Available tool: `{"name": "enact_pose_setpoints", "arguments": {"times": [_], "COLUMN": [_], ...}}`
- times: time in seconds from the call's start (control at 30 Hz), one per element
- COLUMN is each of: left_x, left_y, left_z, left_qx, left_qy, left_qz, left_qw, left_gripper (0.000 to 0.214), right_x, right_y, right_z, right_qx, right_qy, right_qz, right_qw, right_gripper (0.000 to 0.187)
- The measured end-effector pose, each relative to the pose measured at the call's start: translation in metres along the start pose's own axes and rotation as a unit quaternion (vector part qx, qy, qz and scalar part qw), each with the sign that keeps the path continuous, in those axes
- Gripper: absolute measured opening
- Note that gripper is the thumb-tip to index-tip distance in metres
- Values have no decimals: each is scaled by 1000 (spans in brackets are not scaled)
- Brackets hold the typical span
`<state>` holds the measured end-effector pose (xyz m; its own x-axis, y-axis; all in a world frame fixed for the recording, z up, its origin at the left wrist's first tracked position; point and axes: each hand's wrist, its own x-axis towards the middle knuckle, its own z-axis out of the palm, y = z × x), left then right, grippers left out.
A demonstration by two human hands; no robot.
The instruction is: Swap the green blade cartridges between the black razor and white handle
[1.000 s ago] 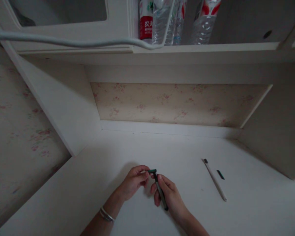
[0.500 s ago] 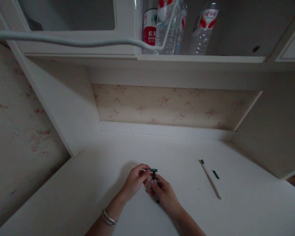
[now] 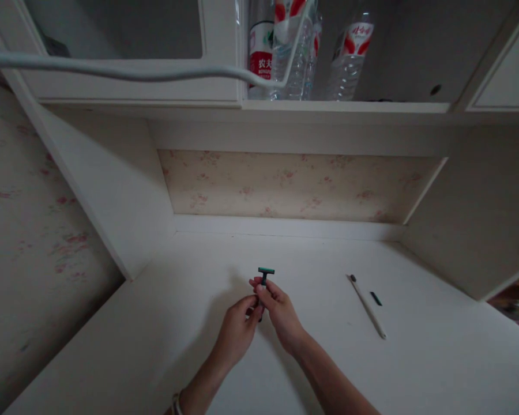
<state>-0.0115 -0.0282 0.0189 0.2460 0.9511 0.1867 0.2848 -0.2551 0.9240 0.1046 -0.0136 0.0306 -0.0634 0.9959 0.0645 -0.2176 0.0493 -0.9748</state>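
The razor [image 3: 266, 271] is held above the desktop [image 3: 216, 253], head exposed, its handle grasped by the right hand [image 3: 284, 323]. The lower handle is met by the left hand's [image 3: 237, 333] fingertips; whether it is gripped there cannot be told. A toothbrush [image 3: 368, 309] and green strip [image 3: 376, 298] are noted lying to the right.

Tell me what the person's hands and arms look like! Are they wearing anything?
The left hand and right hand have no gloves on. No sleeves show on the forearms. A pale bracelet goes around the left wrist, near the picture's bottom edge. The right wrist has nothing on it.
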Motion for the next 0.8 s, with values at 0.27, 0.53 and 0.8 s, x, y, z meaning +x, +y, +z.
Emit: {"name": "enact_pose_setpoints", "arguments": {"times": [0.27, 0.53, 0.8], "left_x": [38, 67, 78], "left_y": [-46, -80, -97], "left_z": [-81, -166, -174], "left_qx": [351, 472, 518], "left_qy": [27, 32, 15], "left_qz": [-71, -172, -194], "left_qw": [933, 864, 833], "left_gripper": [22, 25, 31], "right_x": [19, -9, -15], "right_y": [-21, -48, -33], "right_z": [-79, -221, -237], "right_qx": [-595, -727, -739], "right_qy": [97, 171, 119], "right_qz": [17, 192, 235], "right_qw": [798, 637, 620], "right_gripper": [35, 27, 28]}}
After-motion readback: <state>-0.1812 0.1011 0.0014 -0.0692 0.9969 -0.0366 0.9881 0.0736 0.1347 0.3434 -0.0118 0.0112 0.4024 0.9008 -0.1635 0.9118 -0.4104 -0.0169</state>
